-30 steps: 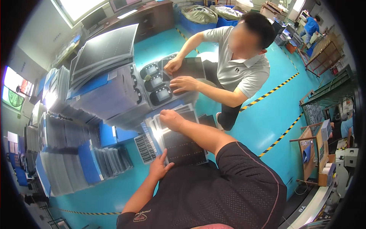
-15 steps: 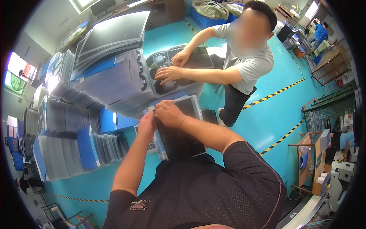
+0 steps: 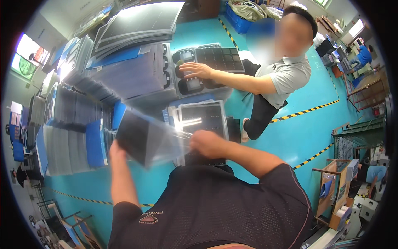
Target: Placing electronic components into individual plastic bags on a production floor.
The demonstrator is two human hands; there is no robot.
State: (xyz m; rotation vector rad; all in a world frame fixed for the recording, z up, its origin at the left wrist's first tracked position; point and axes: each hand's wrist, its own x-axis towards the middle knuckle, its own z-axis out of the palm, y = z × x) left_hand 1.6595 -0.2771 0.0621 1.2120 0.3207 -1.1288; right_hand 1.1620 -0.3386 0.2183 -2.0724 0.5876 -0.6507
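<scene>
Right now my left hand (image 3: 112, 150) and right hand (image 3: 207, 143) each grip 1 end of a clear plastic sheet (image 3: 151, 139) with a dark panel showing through it, held tilted above the floor in front of my chest. Both hands are closed on its edges. Just beyond it a dark gridded tray (image 3: 203, 118) lies flat on the stack below. Stacks of grey trays (image 3: 66, 120) stand to my left. Across from me, a co-worker's hand (image 3: 195, 69) rests on a grey moulded tray (image 3: 188, 74) with rounded pockets.
</scene>
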